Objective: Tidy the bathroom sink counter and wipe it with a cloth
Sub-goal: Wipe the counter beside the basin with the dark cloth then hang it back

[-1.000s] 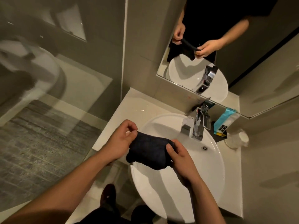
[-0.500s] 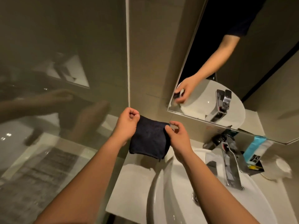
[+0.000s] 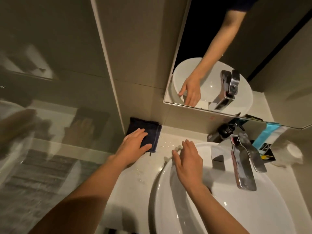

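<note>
A folded dark blue cloth (image 3: pixel 148 128) lies flat in the back left corner of the pale counter (image 3: pixel 133 184). My left hand (image 3: pixel 133 146) presses on it with flat, spread fingers. Over the left rim of the white round basin (image 3: pixel 168 208) my right hand (image 3: pixel 187 159) hovers, its fingers apart and nothing in it. Water droplets glisten on the counter between the two hands.
A chrome tap (image 3: pixel 241 162) stands behind the basin. Right of it are a dark pump bottle (image 3: pixel 222 130), a teal and white packet (image 3: pixel 268 137) and a white paper roll (image 3: pixel 292 152). A mirror (image 3: pixel 219 48) hangs above and a glass panel (image 3: pixel 50 98) closes the left side.
Both hands held the cloth up in the air. Now it lies on the counter corner under my left hand, and my right hand has let go and moved over the basin rim.
</note>
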Demonstrator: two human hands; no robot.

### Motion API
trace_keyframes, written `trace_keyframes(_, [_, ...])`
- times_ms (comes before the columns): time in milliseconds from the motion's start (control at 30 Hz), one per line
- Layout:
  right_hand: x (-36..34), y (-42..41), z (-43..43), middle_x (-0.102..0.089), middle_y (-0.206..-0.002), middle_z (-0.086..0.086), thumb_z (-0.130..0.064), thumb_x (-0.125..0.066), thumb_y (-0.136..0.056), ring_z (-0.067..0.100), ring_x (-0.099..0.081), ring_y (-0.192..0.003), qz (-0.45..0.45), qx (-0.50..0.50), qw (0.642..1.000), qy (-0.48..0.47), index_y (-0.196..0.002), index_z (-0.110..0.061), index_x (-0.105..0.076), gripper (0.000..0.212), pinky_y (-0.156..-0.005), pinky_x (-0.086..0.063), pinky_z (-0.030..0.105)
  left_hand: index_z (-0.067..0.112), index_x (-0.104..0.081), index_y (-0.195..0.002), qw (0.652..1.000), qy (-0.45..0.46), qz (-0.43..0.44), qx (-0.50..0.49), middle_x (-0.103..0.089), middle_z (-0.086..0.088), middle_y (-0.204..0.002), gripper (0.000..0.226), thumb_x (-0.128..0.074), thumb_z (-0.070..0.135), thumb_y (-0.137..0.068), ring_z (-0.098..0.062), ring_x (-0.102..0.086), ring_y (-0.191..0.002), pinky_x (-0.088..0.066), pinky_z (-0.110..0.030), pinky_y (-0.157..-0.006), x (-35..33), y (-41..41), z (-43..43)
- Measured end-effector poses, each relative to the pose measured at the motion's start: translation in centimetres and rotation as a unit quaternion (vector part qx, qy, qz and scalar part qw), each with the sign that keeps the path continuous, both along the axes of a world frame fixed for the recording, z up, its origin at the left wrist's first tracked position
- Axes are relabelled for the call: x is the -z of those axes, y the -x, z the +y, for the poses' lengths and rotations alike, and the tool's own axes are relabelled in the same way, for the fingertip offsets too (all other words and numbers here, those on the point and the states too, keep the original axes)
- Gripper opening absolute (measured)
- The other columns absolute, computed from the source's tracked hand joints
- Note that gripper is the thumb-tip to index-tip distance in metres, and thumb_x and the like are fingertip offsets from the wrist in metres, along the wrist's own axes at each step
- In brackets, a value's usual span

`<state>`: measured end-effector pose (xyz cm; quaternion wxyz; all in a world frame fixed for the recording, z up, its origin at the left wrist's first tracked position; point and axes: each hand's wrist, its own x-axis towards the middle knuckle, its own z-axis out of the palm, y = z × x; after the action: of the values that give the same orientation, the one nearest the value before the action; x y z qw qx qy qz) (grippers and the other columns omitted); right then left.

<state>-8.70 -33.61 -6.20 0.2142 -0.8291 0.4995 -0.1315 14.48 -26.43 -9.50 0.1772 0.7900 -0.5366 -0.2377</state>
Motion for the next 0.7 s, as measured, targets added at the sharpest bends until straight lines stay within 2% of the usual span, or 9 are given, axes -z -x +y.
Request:
trace_keyframes(33, [0.5, 0.4, 0.2, -0.042, -0.157, 0.010, -0.050, -0.045, -0.102, 0.032, -0.035, -0.148, 0.021, -0.008, 1.000, -0.002, -0.146, -0.006, -0.044, 0.062, -0.114, -0.038, 0.049, 0.021, -0.036, -0.157, 0.999, -0.014, -0.016, 0.041, -0.025, 0.001, -0.169, 0.073, -0.055, 0.057, -0.097, -0.015, -0.015, -0.156, -0.012, -0.035, -0.126, 0.3, -0.3, -0.6])
trace_keyframes(100, [1.4, 1.0, 0.6, -0.011, -0.171, 0.005, -0.062, -0.035, -0.102, 0.023, -0.006, -0.158, 0.053, -0.003, 0.998, -0.018, -0.161, -0.012, -0.017, 0.080, -0.125, -0.018, 0.044, 0.028, -0.029, -0.160, 0.992, -0.039, -0.052, 0.108, -0.015, 0.004, -0.171, 0.084, -0.054, 0.069, -0.091, -0.013, -0.006, -0.157, -0.006, -0.035, -0.126, 1.1, -1.0, -1.6])
trace_keyframes(133, [1.9, 1.2, 0.6, 0.003, -0.171, 0.002, -0.068, -0.028, -0.100, 0.018, 0.006, -0.157, 0.069, 0.006, 0.997, -0.021, -0.163, -0.014, -0.004, 0.085, -0.127, -0.008, 0.041, 0.032, -0.025, -0.160, 0.988, -0.048, -0.072, 0.132, -0.010, 0.006, -0.171, 0.089, -0.052, 0.075, -0.087, -0.014, -0.001, -0.157, -0.003, -0.038, -0.126, 1.5, -1.4, -2.0])
trace_keyframes(200, [2.5, 1.3, 0.8, 0.018, -0.169, 0.002, -0.075, -0.016, -0.097, 0.015, 0.017, -0.155, 0.102, 0.025, 0.994, -0.017, -0.161, -0.015, 0.009, 0.092, -0.125, 0.005, 0.037, 0.043, -0.013, -0.160, 0.981, -0.060, -0.107, 0.153, 0.003, 0.012, -0.170, 0.099, -0.045, 0.087, -0.078, -0.016, 0.011, -0.157, 0.002, -0.044, -0.126, 2.5, -2.2, -2.4])
trace_keyframes(267, [2.7, 1.1, 0.9, 0.024, -0.168, 0.004, -0.077, -0.008, -0.095, 0.016, 0.022, -0.154, 0.124, 0.034, 0.992, -0.012, -0.160, -0.013, 0.013, 0.094, -0.123, 0.010, 0.036, 0.048, 0.001, -0.159, 0.976, -0.070, -0.130, 0.160, 0.016, 0.016, -0.167, 0.108, -0.038, 0.097, -0.071, -0.015, 0.022, -0.154, 0.006, -0.045, -0.125, 3.5, -2.8, -2.7])
trace_keyframes(367, [2.8, 0.9, 0.9, 0.026, -0.167, 0.005, -0.077, -0.002, -0.093, 0.017, 0.024, -0.154, 0.137, 0.036, 0.990, -0.018, -0.160, -0.011, 0.015, 0.095, -0.123, 0.012, 0.037, 0.049, 0.011, -0.157, 0.971, -0.067, -0.159, 0.162, 0.018, 0.015, -0.167, 0.110, -0.028, 0.102, -0.068, -0.011, 0.024, -0.152, 0.007, -0.044, -0.125, 4.8, -3.1, -2.9])
trace_keyframes(433, [2.8, 0.9, 0.9, 0.026, -0.167, 0.006, -0.076, -0.001, -0.093, 0.018, 0.025, -0.153, 0.142, 0.033, 0.989, -0.021, -0.159, -0.011, 0.016, 0.095, -0.122, 0.013, 0.037, 0.047, 0.009, -0.158, 0.970, -0.049, -0.180, 0.156, 0.012, 0.013, -0.169, 0.104, -0.022, 0.099, -0.074, -0.011, 0.020, -0.153, 0.004, -0.045, -0.126, 5.5, -2.9, -2.7])
trace_keyframes(533, [2.7, 0.8, 0.8, 0.026, -0.167, 0.006, -0.074, -0.003, -0.094, 0.018, 0.025, -0.153, 0.146, 0.031, 0.989, -0.022, -0.159, -0.010, 0.016, 0.093, -0.123, 0.013, 0.038, 0.043, 0.001, -0.160, 0.972, -0.020, -0.189, 0.138, 0.002, 0.011, -0.170, 0.083, -0.012, 0.085, -0.090, -0.012, 0.011, -0.155, 0.001, -0.043, -0.126, 6.1, -2.6, -2.3])
trace_keyframes(700, [2.7, 0.9, 0.8, 0.024, -0.168, 0.007, -0.073, -0.004, -0.094, 0.018, 0.023, -0.154, 0.149, 0.030, 0.988, -0.025, -0.159, -0.010, 0.015, 0.093, -0.123, 0.012, 0.038, 0.040, -0.010, -0.158, 0.982, -0.010, -0.151, 0.116, -0.007, 0.011, -0.169, 0.060, -0.011, 0.061, -0.102, -0.012, 0.001, -0.157, -0.003, -0.039, -0.127, 5.7, -2.1, -2.1])
